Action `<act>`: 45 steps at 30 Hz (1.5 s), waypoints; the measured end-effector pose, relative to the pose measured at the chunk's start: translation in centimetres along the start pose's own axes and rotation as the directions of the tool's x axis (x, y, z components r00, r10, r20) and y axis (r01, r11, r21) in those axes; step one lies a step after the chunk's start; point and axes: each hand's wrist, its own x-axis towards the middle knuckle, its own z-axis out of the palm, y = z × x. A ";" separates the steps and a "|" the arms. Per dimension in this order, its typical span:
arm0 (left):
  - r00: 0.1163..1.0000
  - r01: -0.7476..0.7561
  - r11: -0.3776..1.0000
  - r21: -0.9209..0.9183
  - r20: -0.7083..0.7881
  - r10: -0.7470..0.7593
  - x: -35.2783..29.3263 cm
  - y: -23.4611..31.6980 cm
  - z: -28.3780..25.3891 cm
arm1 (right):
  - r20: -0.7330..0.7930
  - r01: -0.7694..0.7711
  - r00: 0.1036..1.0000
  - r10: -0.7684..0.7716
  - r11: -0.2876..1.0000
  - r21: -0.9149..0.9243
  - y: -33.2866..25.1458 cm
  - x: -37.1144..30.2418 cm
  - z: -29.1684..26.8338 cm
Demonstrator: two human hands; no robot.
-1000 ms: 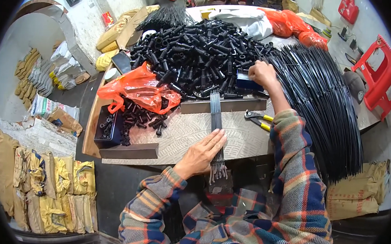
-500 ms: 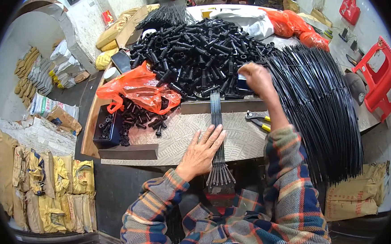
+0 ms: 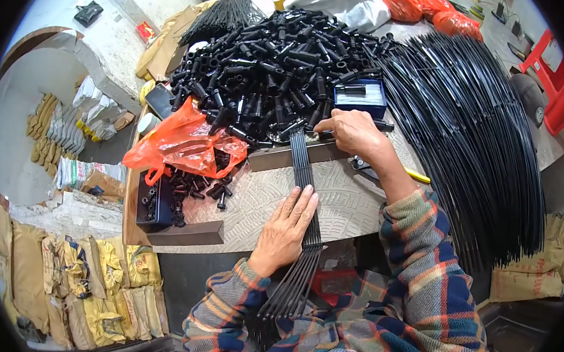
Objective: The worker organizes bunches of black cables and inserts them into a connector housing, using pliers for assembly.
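A flat row of thin black rods (image 3: 303, 164) lies side by side across the table's near edge. Their lower ends fan out over my lap. My left hand (image 3: 283, 233) rests flat on the row, fingers stretched out. Beyond it, my right hand (image 3: 357, 137) is closed, its fingertips close to the rods' far ends; what they pinch, if anything, cannot be made out. Under the rods runs a dark metal strip (image 3: 273, 157). Just behind my right hand stands a small blue box (image 3: 384, 103) with pale contents. Pliers with yellow handles (image 3: 417, 176) lie partly behind my right wrist.
A large heap of black tubular parts (image 3: 262, 71) covers the far table. To the right lies a thick bundle of black rods (image 3: 472, 136). An orange plastic bag (image 3: 184, 138), small black parts (image 3: 194, 185) and a dark bin (image 3: 154, 204) are left. Red stools (image 3: 552, 89) stand at right.
My right hand has come down and left from the blue box to the rods' far ends. My left hand stays on the rods, whose near ends now swing further left. The view has shifted.
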 end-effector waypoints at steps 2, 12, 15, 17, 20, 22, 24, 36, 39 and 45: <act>1.000 0.017 1.000 0.010 0.023 -0.017 0.0 0.3 -0.4 | 0.007 -0.010 1.000 0.010 1.000 0.008 0.1 0.2 0.2; 0.998 0.037 0.998 0.049 0.048 -0.039 0.3 0.4 -0.3 | -0.001 0.089 0.996 -0.089 0.996 -0.028 0.6 0.6 0.7; 0.998 0.054 0.998 0.011 0.042 -0.055 0.3 0.5 -0.5 | -0.075 0.085 0.993 -0.087 0.996 -0.032 1.6 0.4 1.0; 0.998 0.058 0.998 0.033 0.038 -0.059 -0.2 0.2 -0.2 | -0.045 0.082 0.996 -0.083 0.996 -0.022 1.1 0.7 1.2; 0.999 0.035 0.999 0.041 0.032 -0.036 0.1 0.3 -0.2 | -0.005 0.089 0.996 -0.089 0.995 -0.054 0.8 0.4 0.5; 0.999 0.030 0.999 0.039 0.037 -0.031 0.3 0.4 -0.2 | 0.006 0.057 0.998 -0.057 0.996 -0.068 0.6 0.3 0.0; 0.999 0.030 0.999 0.031 0.041 -0.031 0.2 0.3 -0.2 | 0.023 0.030 0.999 -0.029 0.998 -0.046 0.3 0.4 0.0; 0.998 0.034 0.996 0.077 0.053 -0.038 -0.1 -0.1 -0.2 | 0.024 0.048 0.999 -0.047 0.999 -0.026 0.0 1.0 1.1; 0.999 0.015 0.999 0.051 0.040 -0.017 0.7 0.4 -0.1 | -0.001 0.066 0.998 -0.066 0.997 -0.041 0.7 0.5 0.1; 0.998 0.053 0.999 -0.002 0.026 -0.053 0.4 0.6 -0.3 | -0.077 0.166 0.983 -0.168 0.986 -0.030 1.3 1.3 1.6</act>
